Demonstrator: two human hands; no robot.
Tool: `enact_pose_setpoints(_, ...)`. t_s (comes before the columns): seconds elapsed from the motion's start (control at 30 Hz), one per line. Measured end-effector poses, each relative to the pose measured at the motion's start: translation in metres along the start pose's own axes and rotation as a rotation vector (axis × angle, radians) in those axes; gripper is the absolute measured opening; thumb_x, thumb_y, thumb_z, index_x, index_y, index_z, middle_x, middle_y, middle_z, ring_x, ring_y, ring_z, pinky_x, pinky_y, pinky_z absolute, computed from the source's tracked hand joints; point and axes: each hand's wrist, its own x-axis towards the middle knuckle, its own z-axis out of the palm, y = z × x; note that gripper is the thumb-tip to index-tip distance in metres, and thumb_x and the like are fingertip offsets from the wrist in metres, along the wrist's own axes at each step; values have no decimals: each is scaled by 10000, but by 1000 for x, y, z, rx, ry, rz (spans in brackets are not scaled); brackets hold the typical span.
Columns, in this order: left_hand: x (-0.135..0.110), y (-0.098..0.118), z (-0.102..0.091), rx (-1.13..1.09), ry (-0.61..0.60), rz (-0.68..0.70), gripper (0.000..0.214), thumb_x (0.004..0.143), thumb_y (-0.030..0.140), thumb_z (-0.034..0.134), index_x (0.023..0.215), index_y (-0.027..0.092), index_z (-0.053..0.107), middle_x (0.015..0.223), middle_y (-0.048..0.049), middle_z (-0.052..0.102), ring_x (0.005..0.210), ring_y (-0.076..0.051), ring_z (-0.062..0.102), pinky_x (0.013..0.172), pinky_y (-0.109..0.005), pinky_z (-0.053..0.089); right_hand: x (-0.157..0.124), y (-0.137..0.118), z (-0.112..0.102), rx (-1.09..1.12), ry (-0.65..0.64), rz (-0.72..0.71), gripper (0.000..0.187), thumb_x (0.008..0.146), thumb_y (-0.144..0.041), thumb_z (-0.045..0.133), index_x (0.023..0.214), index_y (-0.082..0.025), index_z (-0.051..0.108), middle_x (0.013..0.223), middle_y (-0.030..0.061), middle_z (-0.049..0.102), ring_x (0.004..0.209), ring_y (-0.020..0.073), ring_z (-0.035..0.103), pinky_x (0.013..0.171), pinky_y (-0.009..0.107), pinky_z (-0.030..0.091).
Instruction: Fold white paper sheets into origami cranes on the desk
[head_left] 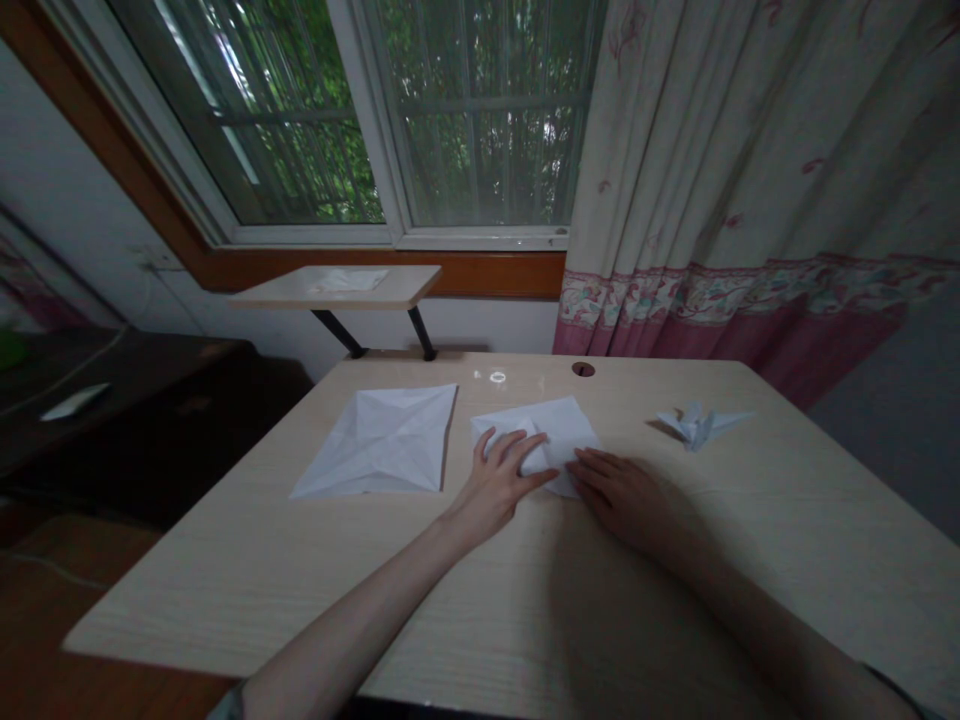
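Observation:
A partly folded sheet of white paper (566, 425) lies flat near the middle of the desk, under both hands. My left hand (504, 480) rests on its left part with fingers spread. On the lower right edge of the sheet lies my right hand (615, 490), flat, its fingers stretched out and side by side. To the left is a second white sheet (386, 440), opened out and marked with crease lines. A folded paper crane (699, 427) sits to the right of my right hand.
The pale wooden desk (420, 580) has a round cable hole (583, 369) near its back edge. A raised shelf (285, 290) at the back left bears crumpled white paper (352, 280). Behind are a window (480, 130) and a curtain (690, 150). A dark table (150, 400) stands left.

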Motion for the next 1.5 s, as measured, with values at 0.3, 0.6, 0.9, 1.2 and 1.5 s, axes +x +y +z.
enact_pose_setpoints(0.3, 2, -1, -1, -43, 8, -41, 608, 839, -19, 501, 1300, 360, 613, 1488, -58, 459, 1261, -291, 427, 1043, -531, 297, 0, -5, -8, 69, 14, -23, 326, 939, -225, 529, 1212, -254, 706, 1278, 86, 686, 1151, 286, 638, 1002, 536, 495)
enact_pose_setpoints(0.6, 1, -4, -1, -62, -11, -94, 505, 896, 21, 502, 1262, 344, 630, 1370, -61, 554, 1134, -250, 532, 931, -445, 379, -3, -1, -4, 133, -65, -101, 369, 967, -279, 525, 1316, -245, 640, 1355, 70, 634, 1342, 276, 510, 1099, 510, 443)
enact_pose_setpoints(0.9, 4, -2, -8, -138, -25, -120, 345, 923, 158, 534, 1225, 258, 667, 1329, -96, 584, 1015, -219, 627, 898, -399, 463, 0, -9, -16, 31, -95, -95, 344, 965, -239, 508, 1267, -236, 673, 1307, 75, 664, 1209, 294, 628, 952, 472, 569)
enact_pose_setpoints(1.2, 2, -4, -3, -243, -57, -40, 375, 882, 125, 553, 1187, 285, 702, 1430, -63, 537, 1195, -255, 573, 1005, -445, 467, -3, -11, -15, -59, -11, -108, 261, 935, -171, 536, 1088, -202, 746, 1097, 93, 763, 938, 279, 741, 821, 401, 600)
enact_pose_setpoints(1.5, 2, -4, -4, -281, -124, -36, 441, 841, 86, 567, 1196, 307, 709, 1498, -48, 480, 1283, -257, 528, 1069, -445, 445, 0, -9, -9, 89, 56, -163, 278, 953, -156, 501, 1128, -211, 710, 1099, 78, 740, 1011, 240, 667, 919, 415, 547)
